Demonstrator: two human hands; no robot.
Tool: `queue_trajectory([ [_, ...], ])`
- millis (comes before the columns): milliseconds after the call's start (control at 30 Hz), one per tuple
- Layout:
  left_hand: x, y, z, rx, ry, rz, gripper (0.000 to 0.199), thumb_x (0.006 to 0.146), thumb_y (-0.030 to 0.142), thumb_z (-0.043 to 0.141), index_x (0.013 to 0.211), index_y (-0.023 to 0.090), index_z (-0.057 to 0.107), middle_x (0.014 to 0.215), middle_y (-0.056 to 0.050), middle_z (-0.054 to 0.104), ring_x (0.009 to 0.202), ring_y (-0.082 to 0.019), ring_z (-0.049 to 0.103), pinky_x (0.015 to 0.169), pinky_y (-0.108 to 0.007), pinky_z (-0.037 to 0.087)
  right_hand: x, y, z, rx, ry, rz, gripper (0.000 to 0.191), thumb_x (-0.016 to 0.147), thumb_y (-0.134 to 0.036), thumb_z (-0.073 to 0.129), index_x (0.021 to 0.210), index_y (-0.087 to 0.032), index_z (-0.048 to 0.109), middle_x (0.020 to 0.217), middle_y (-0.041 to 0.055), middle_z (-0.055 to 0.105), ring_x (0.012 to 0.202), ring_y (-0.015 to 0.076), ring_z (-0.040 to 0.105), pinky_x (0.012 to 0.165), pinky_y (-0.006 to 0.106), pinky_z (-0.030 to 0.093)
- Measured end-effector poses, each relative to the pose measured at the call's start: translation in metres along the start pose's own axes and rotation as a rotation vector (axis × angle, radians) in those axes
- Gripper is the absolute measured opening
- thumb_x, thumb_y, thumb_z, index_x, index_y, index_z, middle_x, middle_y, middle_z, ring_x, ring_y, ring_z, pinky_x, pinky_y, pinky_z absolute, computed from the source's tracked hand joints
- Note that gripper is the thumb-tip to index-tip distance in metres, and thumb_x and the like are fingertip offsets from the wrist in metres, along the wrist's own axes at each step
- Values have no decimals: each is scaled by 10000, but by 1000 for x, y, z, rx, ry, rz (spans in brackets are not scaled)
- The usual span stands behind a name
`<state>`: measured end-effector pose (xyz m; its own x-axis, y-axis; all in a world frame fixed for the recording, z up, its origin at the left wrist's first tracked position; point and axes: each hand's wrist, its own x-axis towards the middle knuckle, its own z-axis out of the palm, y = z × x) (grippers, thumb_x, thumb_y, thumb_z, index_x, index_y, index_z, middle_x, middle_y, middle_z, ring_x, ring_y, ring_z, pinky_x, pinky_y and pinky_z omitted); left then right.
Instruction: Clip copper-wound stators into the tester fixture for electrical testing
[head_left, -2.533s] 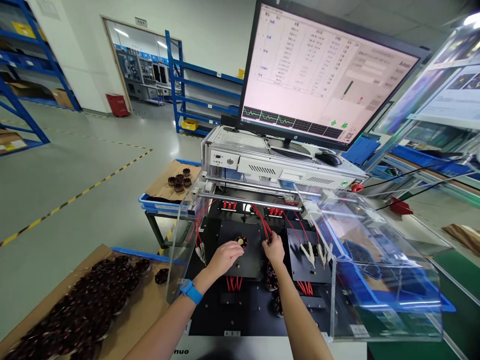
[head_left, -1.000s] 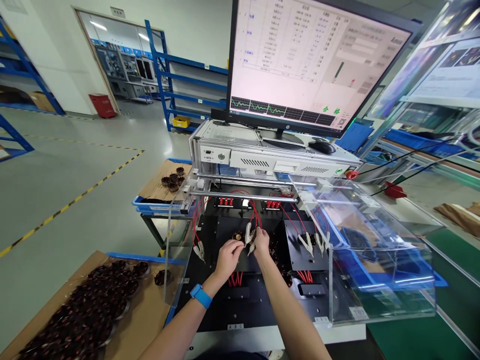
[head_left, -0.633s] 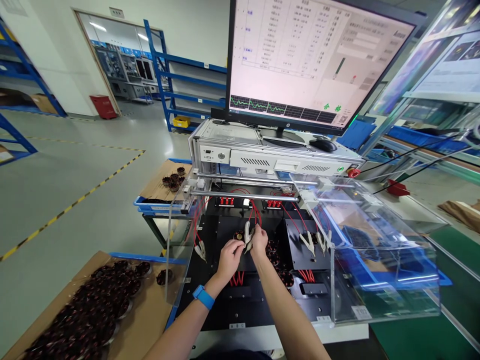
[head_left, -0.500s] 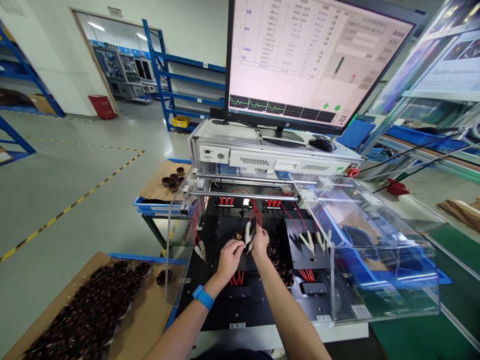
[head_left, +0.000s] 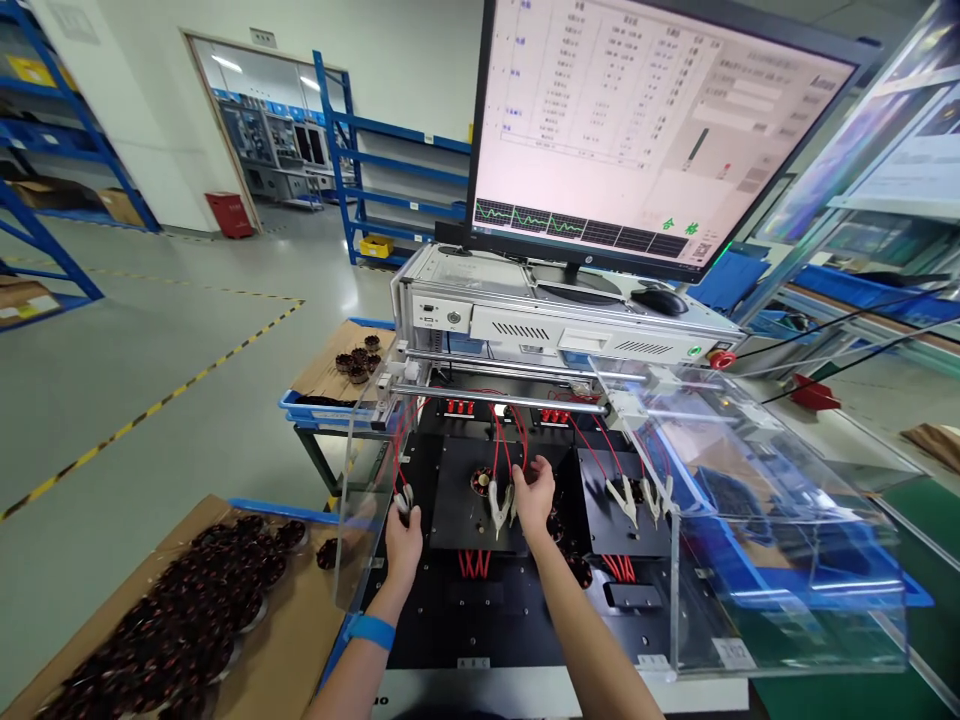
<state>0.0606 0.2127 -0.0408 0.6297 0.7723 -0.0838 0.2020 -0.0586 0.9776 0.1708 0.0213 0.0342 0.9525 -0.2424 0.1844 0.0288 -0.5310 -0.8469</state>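
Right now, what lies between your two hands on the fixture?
Head view: between the left hand and right hand hang white alligator clips on red leads, over the black plate.

A large monitor (head_left: 652, 130) showing tables and a green waveform strip stands on the grey instrument case (head_left: 555, 320) at the back edge of the test bench, with a black mouse (head_left: 658, 299) beside its foot and a red emergency button (head_left: 721, 359) at the case's right corner. A clear acrylic cover (head_left: 757, 520) is swung open over the bench's right side. Left of the bench, a cardboard sheet (head_left: 285, 620) carries many dark wound stators (head_left: 187, 620). Blue racking (head_left: 397, 170) lines the far wall, near a red bin (head_left: 228, 213).
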Motion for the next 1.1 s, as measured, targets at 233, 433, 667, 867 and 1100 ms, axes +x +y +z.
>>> queue_trajectory([
  [233, -29, 66, 0, -467, -434, -93, 323, 699, 433, 629, 894, 183, 567, 1072, -73, 585, 1010, -225, 567, 877, -347, 450, -29, -8, -25, 37, -37, -430, 305, 812, -274, 441, 1096, -181, 500, 1094, 90, 511, 1062, 202, 439, 942, 357, 365],
  [433, -29, 98, 26, -700, -323, -221, 471, 508, 329, 797, 800, 164, 465, 832, 7, 562, 784, -201, 647, 671, -274, 505, -37, -12, -35, -44, -191, -333, 181, 814, -244, 425, 889, -190, 580, 919, 66, 557, 818, 178, 534, 773, 305, 436],
  [667, -25, 85, 36, -745, -239, -233, 504, 494, 323, 804, 789, 175, 422, 803, 27, 534, 742, -193, 654, 649, -294, 535, -32, -36, -32, -489, -355, -289, 351, 840, -386, 470, 1086, -135, 476, 956, 141, 581, 821, 251, 596, 660, 312, 425],
  [867, -27, 89, 35, -739, -242, -256, 509, 491, 309, 809, 816, 176, 440, 826, 28, 508, 772, -194, 656, 678, -287, 535, -24, -49, -19, -614, -427, -257, 467, 755, -483, 578, 997, -98, 471, 852, 195, 617, 764, 332, 613, 617, 370, 435],
  [1100, -25, 83, 34, -731, -280, -217, 439, 573, 324, 758, 843, 184, 442, 885, 3, 514, 825, -203, 645, 722, -317, 518, -15, -52, -18, -621, -499, -135, 471, 718, -493, 567, 998, -135, 441, 858, 200, 639, 805, 357, 615, 652, 415, 441],
])
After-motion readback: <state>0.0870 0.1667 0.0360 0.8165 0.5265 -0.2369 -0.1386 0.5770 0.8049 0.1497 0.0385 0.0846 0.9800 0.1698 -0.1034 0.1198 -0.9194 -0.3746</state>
